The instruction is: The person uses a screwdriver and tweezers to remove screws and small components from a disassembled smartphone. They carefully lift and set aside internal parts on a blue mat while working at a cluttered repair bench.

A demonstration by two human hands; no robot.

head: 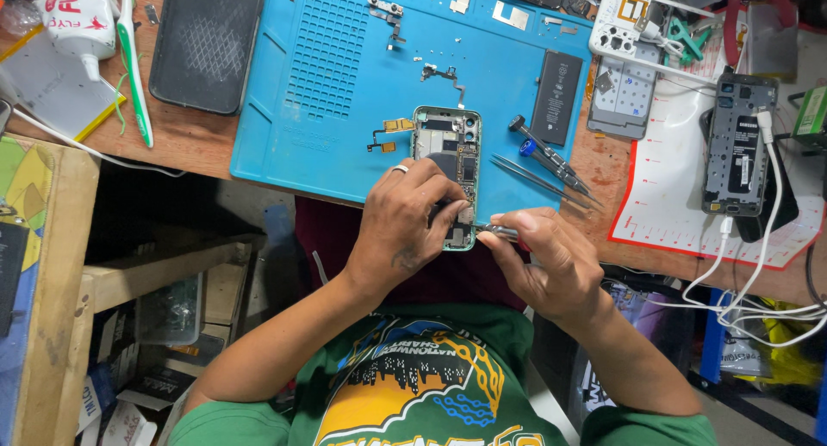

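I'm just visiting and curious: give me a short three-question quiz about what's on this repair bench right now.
1. True or false: the opened phone lies on a blue work mat.
2. Which hand holds the thin metal tool? A) left B) right C) neither
3. Fill in: the loose black battery lies to the ____ of the opened phone in the picture.

Key:
1. True.
2. B; the right hand grips it, while the left hand steadies the phone.
3. Right.

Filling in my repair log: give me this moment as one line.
left hand: steadies opened phone | right hand: holds thin tool at phone's lower end | blue mat: tweezers, battery
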